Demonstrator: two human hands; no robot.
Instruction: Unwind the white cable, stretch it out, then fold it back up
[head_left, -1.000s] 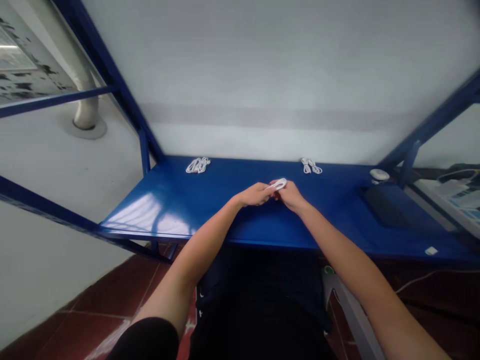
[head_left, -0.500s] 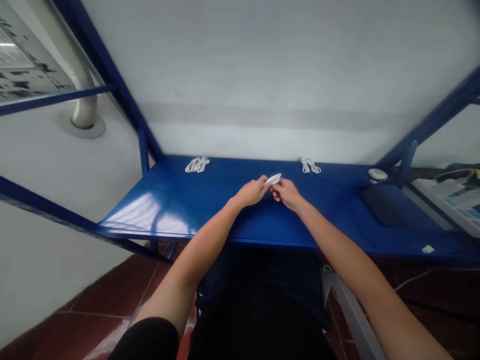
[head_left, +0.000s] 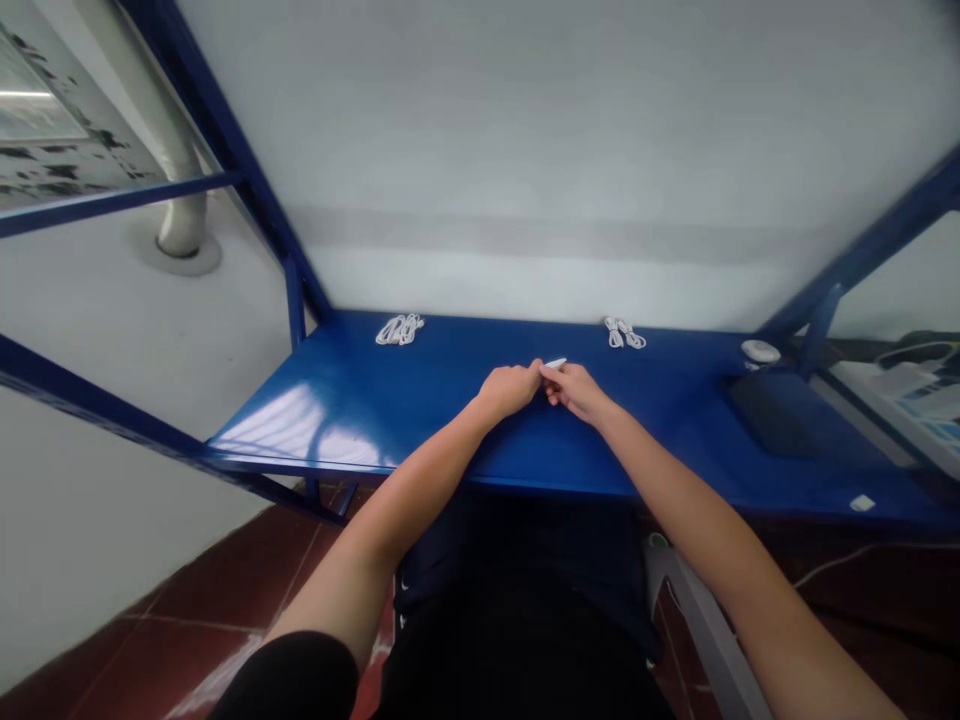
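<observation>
White cable (head_left: 556, 363), mid-frame, now shows far less than a second ago, bunched tight between left hand (head_left: 511, 387) and right hand (head_left: 576, 389), both pinching it.

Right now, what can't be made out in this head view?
- White cable: mostly hidden between the left hand and right hand; only a tip shows.
- Cable bundles and: too small to tell connectors.
- Round white object: too small to identify.
- Clutter at right: cut off by the edge.
</observation>
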